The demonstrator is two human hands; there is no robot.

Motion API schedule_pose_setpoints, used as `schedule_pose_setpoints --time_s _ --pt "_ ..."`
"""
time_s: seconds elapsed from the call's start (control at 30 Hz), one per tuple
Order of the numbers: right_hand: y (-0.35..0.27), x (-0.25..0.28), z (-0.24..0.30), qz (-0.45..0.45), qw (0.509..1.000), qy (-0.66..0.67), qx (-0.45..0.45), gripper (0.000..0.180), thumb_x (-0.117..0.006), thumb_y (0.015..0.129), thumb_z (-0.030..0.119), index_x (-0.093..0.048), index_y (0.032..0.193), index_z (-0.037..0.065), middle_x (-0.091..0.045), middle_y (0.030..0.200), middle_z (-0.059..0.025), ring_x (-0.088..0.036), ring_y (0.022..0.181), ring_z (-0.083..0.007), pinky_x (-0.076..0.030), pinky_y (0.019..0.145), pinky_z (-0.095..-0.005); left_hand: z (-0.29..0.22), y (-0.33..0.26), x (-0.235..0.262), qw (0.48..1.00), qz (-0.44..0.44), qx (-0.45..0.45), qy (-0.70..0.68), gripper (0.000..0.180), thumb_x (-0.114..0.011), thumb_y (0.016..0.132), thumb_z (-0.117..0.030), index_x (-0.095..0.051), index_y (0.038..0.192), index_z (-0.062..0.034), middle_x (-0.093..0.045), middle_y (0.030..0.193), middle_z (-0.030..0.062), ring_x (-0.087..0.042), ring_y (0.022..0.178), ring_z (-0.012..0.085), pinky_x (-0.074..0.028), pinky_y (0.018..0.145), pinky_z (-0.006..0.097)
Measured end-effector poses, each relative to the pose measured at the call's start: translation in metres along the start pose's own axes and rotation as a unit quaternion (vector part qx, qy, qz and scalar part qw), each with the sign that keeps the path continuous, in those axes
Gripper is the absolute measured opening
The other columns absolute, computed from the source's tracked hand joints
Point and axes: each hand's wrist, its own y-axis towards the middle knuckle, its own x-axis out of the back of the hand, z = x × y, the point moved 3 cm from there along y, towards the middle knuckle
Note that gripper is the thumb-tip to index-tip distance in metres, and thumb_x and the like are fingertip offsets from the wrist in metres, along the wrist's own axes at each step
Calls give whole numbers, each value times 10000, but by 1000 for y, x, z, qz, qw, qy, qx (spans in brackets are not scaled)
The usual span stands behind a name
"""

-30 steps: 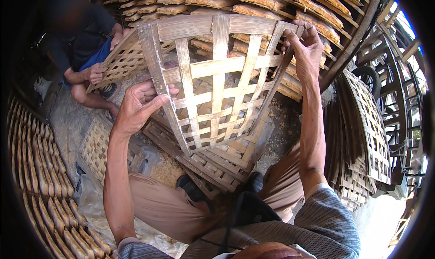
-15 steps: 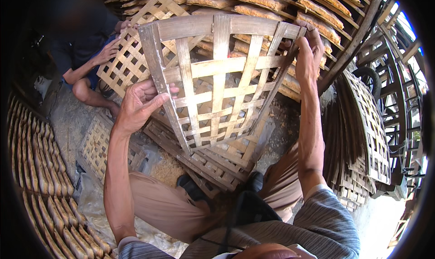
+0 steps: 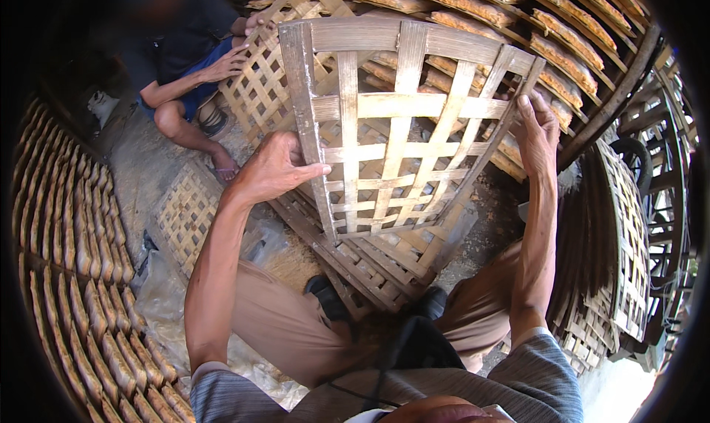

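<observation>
A woven bamboo lattice tray (image 3: 392, 106) with a wooden rim stands upright before me, its lower end close above the stack below. My left hand (image 3: 274, 170) is closed on the left rim, thumb across the front and fingers mostly hidden behind. On the other side, my right hand (image 3: 538, 131) grips the right rim with its thumb in front. Beneath the tray, between my feet, lies a stack of similar lattice trays (image 3: 384, 275).
A seated person (image 3: 181, 75) at the far left holds another lattice tray (image 3: 259, 75). Racks of orange-topped slabs (image 3: 473, 24) rise at the back; more slabs (image 3: 66, 216) line the left. Trays lean in a stack (image 3: 625, 238) at right. Plastic sheeting (image 3: 166, 297) lies at lower left.
My right hand has slid from the tray's upper right corner down along the right rim. My left thumb now lies across the left rim. The whole view has shifted.
</observation>
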Motion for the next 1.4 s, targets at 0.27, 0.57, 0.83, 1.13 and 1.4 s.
schedule_pose_setpoints --time_s 0.27,0.57,0.83,1.13,1.4 --pt "-10 -16 -7 7 998 68 10 356 -677 1030 295 -665 1278 40 -695 1000 7 -657 899 -93 -580 793 -318 -83 -14 20 705 -528 -401 252 733 -911 747 -318 -606 1364 -66 -644 1333 141 -472 1402 324 -292 1218 552" --pt "-17 -5 -9 -21 998 60 1 366 -675 1032 270 -657 1324 50 -685 1022 6 -654 914 -106 -599 818 -346 -123 27 -12 706 -493 -364 356 301 -901 727 -283 -800 1009 -253 -688 1209 -70 -568 1202 199 -251 1139 555" --pt "-19 -1 -7 -23 999 37 2 395 -689 1018 321 -672 1300 45 -676 970 0 -656 868 -105 -596 752 -320 -123 33 -2 710 -497 -394 307 230 -889 723 -193 -810 934 -242 -724 1039 -58 -612 1058 182 -334 1035 410" --pt "-20 -7 -5 -56 997 43 -23 354 -721 996 311 -697 1200 23 -691 896 -12 -668 820 -109 -583 736 -315 -140 26 -11 736 -524 -327 278 239 -792 752 -112 -773 986 -160 -717 980 -20 -583 973 192 -353 990 387" --pt "-21 -4 -6 -44 998 34 -15 379 -724 990 336 -697 1232 46 -689 927 -6 -664 810 -105 -589 741 -313 -133 34 -7 725 -520 -346 290 273 -773 746 -164 -765 1018 -173 -687 940 -29 -557 989 213 -309 1011 433"
